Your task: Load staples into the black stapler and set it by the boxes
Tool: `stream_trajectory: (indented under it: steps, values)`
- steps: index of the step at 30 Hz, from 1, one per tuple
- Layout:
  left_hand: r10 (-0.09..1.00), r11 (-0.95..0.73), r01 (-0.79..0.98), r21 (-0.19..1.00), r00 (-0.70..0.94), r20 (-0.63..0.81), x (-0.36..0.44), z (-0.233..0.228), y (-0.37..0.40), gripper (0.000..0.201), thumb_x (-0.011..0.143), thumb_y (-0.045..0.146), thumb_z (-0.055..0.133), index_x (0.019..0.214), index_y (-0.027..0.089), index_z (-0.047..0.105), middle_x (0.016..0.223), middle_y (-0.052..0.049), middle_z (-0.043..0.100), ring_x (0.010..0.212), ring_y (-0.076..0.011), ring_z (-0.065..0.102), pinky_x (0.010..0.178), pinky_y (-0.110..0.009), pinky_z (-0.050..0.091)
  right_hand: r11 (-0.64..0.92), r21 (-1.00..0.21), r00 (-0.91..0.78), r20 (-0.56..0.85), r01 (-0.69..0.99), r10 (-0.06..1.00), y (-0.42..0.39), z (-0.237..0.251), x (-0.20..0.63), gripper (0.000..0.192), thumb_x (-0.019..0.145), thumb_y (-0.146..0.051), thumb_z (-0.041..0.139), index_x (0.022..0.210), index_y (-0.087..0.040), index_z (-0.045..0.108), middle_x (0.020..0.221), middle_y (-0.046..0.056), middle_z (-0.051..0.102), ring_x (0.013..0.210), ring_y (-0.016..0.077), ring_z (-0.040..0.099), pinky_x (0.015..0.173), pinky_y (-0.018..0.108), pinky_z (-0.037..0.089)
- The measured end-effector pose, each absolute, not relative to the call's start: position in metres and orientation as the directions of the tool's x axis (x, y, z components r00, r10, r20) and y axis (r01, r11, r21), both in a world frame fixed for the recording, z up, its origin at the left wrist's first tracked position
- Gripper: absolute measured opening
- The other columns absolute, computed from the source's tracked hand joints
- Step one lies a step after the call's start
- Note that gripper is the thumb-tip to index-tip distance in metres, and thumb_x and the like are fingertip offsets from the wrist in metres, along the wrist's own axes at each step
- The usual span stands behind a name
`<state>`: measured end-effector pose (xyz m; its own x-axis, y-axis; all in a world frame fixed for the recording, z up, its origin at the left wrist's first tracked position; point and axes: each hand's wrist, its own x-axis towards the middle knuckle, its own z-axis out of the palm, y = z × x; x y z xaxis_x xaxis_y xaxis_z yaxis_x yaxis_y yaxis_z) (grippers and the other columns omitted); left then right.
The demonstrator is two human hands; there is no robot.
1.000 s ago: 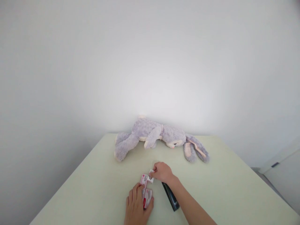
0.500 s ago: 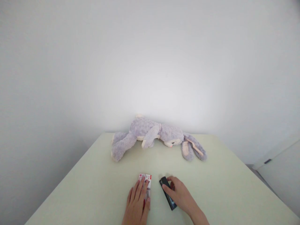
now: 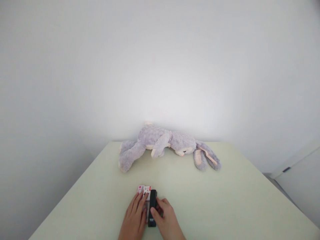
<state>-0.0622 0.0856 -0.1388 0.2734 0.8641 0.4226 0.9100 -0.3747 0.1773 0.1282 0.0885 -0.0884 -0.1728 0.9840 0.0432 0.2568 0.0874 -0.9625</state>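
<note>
Rested the left hand [image 3: 132, 218], with fingers loosely spread, across white-and-red boxes [image 3: 147, 189], apparently three, partly covered. Pinched one black stapler [image 3: 152, 210] between thumb and fingers of the right hand [image 3: 167, 216], lengthwise beside the boxes on one pale green table [image 3: 212, 196]. Showed, farther off, one lilac plush rabbit [image 3: 152, 136], with two ears [image 3: 200, 160], before one white wall [image 3: 160, 66].
</note>
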Motion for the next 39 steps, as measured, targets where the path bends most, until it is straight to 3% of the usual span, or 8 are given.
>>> stream_trajectory:
  steps: [11,16,19,21,24,27,31,39]
  values:
    - [0.898,-0.283,0.94,0.19,0.19,0.397,-0.173,-0.137,0.086,0.057,0.101,0.03,0.041,0.157,0.032,0.033,0.162,-0.002,0.042,0.148,-0.0213,0.041,0.12,-0.045,0.04,0.088,-0.982,-0.269,0.042,0.164,0.962,0.106,-0.093,0.021,0.033,0.088,-0.039,0.063,0.116,-0.023,0.069,0.1,0.005,0.061,0.087,0.0227,0.062,0.079,0.035,0.053]
    - [0.944,-0.131,0.96,0.245,0.045,0.328,-0.176,-0.122,0.085,0.054,0.105,0.03,0.032,0.159,0.034,0.028,0.161,-0.003,0.043,0.15,-0.0227,0.036,0.123,-0.058,0.029,0.066,-0.985,-0.221,0.029,0.162,0.975,0.111,-0.099,0.016,0.04,0.092,-0.041,0.058,0.126,-0.02,0.065,0.104,0.007,0.063,0.09,0.0239,0.064,0.084,0.038,0.053]
    - [0.903,-0.09,0.941,0.325,-0.06,0.425,-0.159,-0.102,0.075,0.056,0.105,0.033,0.032,0.161,0.033,0.022,0.162,-0.004,0.043,0.152,-0.025,0.032,0.124,-0.062,0.024,0.037,-0.986,-0.14,0.014,0.165,0.99,0.105,-0.105,0.05,0.047,0.1,-0.043,0.043,0.139,-0.02,0.055,0.109,0.009,0.065,0.092,0.0237,0.066,0.087,0.04,0.055]
    - [0.849,-0.12,0.919,0.375,-0.101,0.518,-0.135,-0.09,0.069,0.059,0.103,0.035,0.035,0.16,0.03,0.024,0.162,-0.005,0.041,0.15,-0.0259,0.035,0.124,-0.059,0.027,0.058,-0.975,-0.069,0.044,0.215,0.997,0.097,-0.11,0.087,0.045,0.1,-0.041,0.042,0.136,-0.021,0.059,0.112,0.01,0.066,0.099,0.0246,0.067,0.091,0.04,0.056]
    - [0.844,-0.275,0.893,0.357,0.046,0.534,-0.082,-0.088,0.064,0.061,0.1,0.032,0.044,0.159,0.031,0.028,0.16,-0.005,0.045,0.146,-0.0251,0.042,0.12,-0.05,0.038,0.168,-0.885,-0.03,0.172,0.434,0.985,0.082,-0.12,0.155,0.049,0.099,-0.036,0.043,0.145,-0.026,0.054,0.141,0.01,0.06,0.135,0.0274,0.053,0.117,0.046,0.041]
    - [0.837,-0.469,0.849,0.243,0.339,0.431,-0.027,-0.108,0.068,0.066,0.098,0.033,0.05,0.16,0.033,0.027,0.156,-0.002,0.05,0.141,-0.0229,0.051,0.113,-0.042,0.048,0.202,-0.708,-0.09,0.192,0.677,0.977,0.068,-0.132,0.213,0.059,0.098,-0.039,0.048,0.156,-0.031,0.041,0.159,0.004,0.045,0.151,0.0324,0.033,0.123,0.056,0.032]
    - [0.841,-0.461,0.88,0.118,0.39,0.376,0.011,-0.14,0.076,0.071,0.098,0.04,0.05,0.162,0.032,0.018,0.163,-0.004,0.039,0.146,-0.0294,0.044,0.111,-0.052,0.047,0.175,-0.508,-0.107,0.16,0.844,0.981,0.057,-0.141,0.246,0.064,0.098,-0.046,0.048,0.158,-0.046,0.023,0.163,-0.005,0.033,0.152,0.0378,0.029,0.121,0.071,0.021]
    - [0.842,-0.44,0.896,0.057,0.39,0.374,0.011,-0.147,0.078,0.071,0.099,0.043,0.048,0.162,0.033,0.017,0.164,-0.003,0.036,0.148,-0.0286,0.042,0.112,-0.052,0.043,0.174,-0.407,-0.1,0.196,0.897,0.976,0.058,-0.147,0.237,0.068,0.099,-0.043,0.047,0.157,-0.047,0.011,0.164,-0.005,0.026,0.151,0.0389,0.029,0.118,0.073,0.024]
